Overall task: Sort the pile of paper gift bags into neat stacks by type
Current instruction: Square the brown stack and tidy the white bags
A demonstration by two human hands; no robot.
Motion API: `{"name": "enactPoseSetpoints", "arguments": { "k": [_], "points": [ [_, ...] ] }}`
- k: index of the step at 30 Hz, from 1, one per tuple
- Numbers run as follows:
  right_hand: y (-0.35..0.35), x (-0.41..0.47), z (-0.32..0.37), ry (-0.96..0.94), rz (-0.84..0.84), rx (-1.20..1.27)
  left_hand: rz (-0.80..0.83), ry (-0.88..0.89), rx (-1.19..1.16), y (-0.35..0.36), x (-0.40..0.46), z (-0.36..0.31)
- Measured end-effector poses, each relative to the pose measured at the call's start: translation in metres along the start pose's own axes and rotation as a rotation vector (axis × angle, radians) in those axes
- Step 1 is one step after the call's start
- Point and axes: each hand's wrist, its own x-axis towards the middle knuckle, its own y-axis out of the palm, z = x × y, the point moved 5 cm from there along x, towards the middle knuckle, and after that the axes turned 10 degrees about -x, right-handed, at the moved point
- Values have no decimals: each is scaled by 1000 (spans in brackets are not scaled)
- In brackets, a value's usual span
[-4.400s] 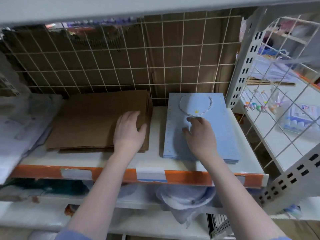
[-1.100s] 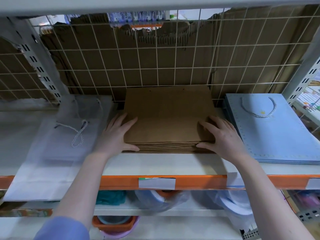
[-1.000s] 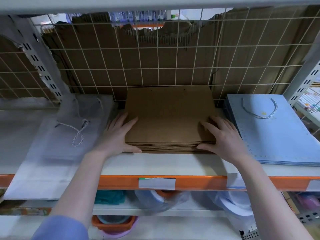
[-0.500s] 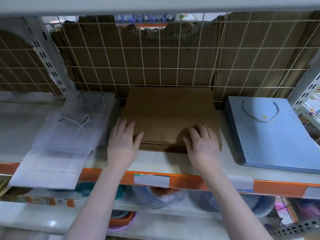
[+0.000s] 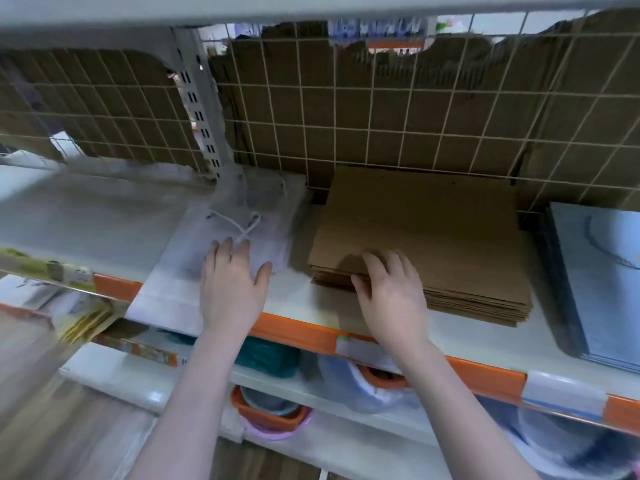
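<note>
head view: three kinds of flat paper gift bags lie side by side on the shelf (image 5: 460,337), which has an orange front lip. the brown kraft stack (image 5: 426,244) sits in the middle, its back edge close to the wire grid (image 5: 381,109). the white bags (image 5: 221,251) lie just to its left, with their near end hanging past the shelf lip, and the blue stack (image 5: 602,282) is at the right edge of the picture.

the left hand (image 5: 232,285) lies flat on the white bags with its fingers straight and a little apart, tips just short of the twisted cord handle (image 5: 244,226). the right hand (image 5: 389,292) rests on the near left corner of the brown stack, fingers gently bent over the top sheet and the thumb against the layered front edge. it clamps nothing that i can see.

the kraft paper looks matte, slightly ribbed and fairly stiff. as a stack it probably has some weight and slides as one block if pushed at its edges. the white bags look thinner, limper and blurred here; they should be light and likely to slip or fan out. i would square them from their long sides, palms flat, and draw the overhanging end back onto the shelf rather than lift by the cord.
</note>
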Motion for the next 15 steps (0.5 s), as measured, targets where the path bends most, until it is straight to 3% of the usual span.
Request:
{"name": "enactPoseSetpoints", "arguments": {
  "k": [4,10,15],
  "points": [
    [18,20,61,18,26,45,-15,27,-35,-16,39,57],
    [59,43,153,85,115,132,96,1,-95,-23,102,137],
    [85,64,170,413,404,231,435,-335,-264,-5,135,175]
  ]
}}
